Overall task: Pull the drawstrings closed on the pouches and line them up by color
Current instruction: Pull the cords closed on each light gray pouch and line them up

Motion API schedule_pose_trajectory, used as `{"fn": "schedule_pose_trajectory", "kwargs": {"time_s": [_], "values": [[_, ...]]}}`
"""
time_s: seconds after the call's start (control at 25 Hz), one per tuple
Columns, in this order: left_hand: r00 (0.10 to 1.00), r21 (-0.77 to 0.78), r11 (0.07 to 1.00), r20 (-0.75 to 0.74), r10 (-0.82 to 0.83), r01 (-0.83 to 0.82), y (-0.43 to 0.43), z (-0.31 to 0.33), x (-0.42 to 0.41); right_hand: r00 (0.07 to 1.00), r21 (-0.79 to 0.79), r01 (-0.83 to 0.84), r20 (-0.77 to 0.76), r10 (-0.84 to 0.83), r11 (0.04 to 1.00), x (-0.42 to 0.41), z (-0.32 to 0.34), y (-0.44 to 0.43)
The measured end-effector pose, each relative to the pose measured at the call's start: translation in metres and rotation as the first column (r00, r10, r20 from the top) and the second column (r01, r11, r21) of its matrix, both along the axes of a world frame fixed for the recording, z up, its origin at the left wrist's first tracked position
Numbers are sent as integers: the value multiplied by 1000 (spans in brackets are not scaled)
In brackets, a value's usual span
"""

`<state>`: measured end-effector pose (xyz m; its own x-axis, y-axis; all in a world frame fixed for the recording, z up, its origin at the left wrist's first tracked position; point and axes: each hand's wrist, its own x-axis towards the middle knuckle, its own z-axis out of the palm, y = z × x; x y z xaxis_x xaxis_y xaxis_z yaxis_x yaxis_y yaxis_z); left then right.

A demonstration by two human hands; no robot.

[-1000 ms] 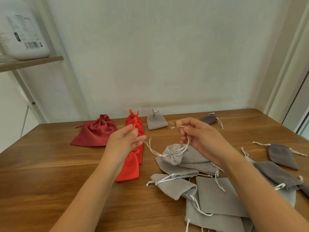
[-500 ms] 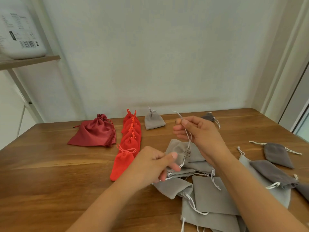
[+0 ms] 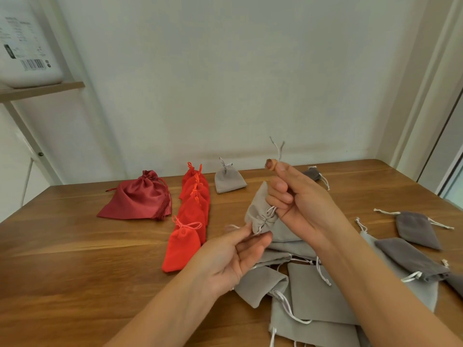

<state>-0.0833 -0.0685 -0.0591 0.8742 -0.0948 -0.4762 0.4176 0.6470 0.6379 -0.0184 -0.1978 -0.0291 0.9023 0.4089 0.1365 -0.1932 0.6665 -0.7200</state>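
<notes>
Cloth decides how this job handles, and the head view shows it plainly. The light grey pouch point(image 3: 259, 209), held up above the counter point(image 3: 75, 246), looks soft, limp and nearly weightless. Its nap should not slip between fingers. Its mouth is drawn into puckers and faces the person.

The right grip point(image 3: 298, 199) pinches the drawstring point(image 3: 277, 149) between thumb and forefinger. The two loose ends stand up above the thumb, and the other fingers curl over the cord where it runs down to the mouth. The left grip point(image 3: 233, 261), palm up, pinches the near side of the gathered mouth with thumb and forefinger; whether it has cord or cloth I cannot tell.

The cords are the place to take hold, one on each side, drawn apart. The cord is thin and may slide, so a firm pinch close to the mouth seems wise. The pouch body should need no support.

Farther back lies a row of red pouches point(image 3: 195, 204), all closed. A dark red pouch point(image 3: 140, 199) lies to its left, and one closed grey pouch point(image 3: 229, 181) sits beside its far end. Under the hands is a heap of light grey pouches point(image 3: 313, 291), mostly flat. Dark grey pouches point(image 3: 416, 229) lie apart on the right.
</notes>
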Motion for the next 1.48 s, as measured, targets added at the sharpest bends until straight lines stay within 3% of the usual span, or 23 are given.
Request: {"fn": "schedule_pose_trajectory", "kwargs": {"time_s": [0.04, 0.12, 0.24, 0.32, 0.36, 0.48, 0.56, 0.68, 0.8, 0.92, 1.16, 1.28, 1.4, 1.48], "values": [[999, 51, 998, 39, 28, -30, 2, 1, 1, 1000, -14, 7, 10, -7, 1000, 1, 0, 0], [986, 336, 938, 166, 28, -84, 9, 2, 3, 998, -81, 59, -2, -59, 995, 4, -2, -4], [921, 724, 631, 389, -38, -280, 23, 5, 4, 993, -254, 97, -41, -111, 962, 6, -6, -6], [850, 782, 451, 519, -89, -431, 28, 7, 3, 992, -398, 111, -12, -126, 911, 4, -9, -4], [818, 762, 431, 568, -89, -483, 28, 7, 2, 993, -459, 114, 18, -119, 881, 2, -10, -2], [800, 636, 610, 600, -5, -473, 24, 11, 1, 991, -535, 121, 119, -67, 836, -2, -15, 5], [836, 630, 659, 548, -3, -410, 27, 9, 4, 954, -572, 234, 290, -73, 787, -3, -18, 9], [861, 756, 585, 475, -181, -294, 35, 7, 7, 828, -568, 412, 559, -34, 712, -1, -21, 11], [817, 861, 479, 397, -419, -172, 36, 11, 3, 803, -545, 328, 591, 76, 772, 1, -24, 9], [775, 905, 422, 298, -557, -45, 32, 18, -5, 802, -538, 267, 584, 124, 800, -1, -25, 12], [771, 912, 410, 260, -582, 3, 38, 13, 0, 740, -551, 314, 653, 164, 773, -4, -23, 10], [740, 930, 367, 258, -621, -16, 42, 11, 1, 759, -555, 250, 621, 196, 793, -6, -21, 10], [713, 913, 408, 303, -632, -26, 39, 14, -1, 771, -559, 250, 609, 186, 791, -7, -21, 12], [741, 908, 406, 339, -579, -98, 35, 14, -2, 777, -547, 279, 612, 149, 789, -6, -22, 13]]}}
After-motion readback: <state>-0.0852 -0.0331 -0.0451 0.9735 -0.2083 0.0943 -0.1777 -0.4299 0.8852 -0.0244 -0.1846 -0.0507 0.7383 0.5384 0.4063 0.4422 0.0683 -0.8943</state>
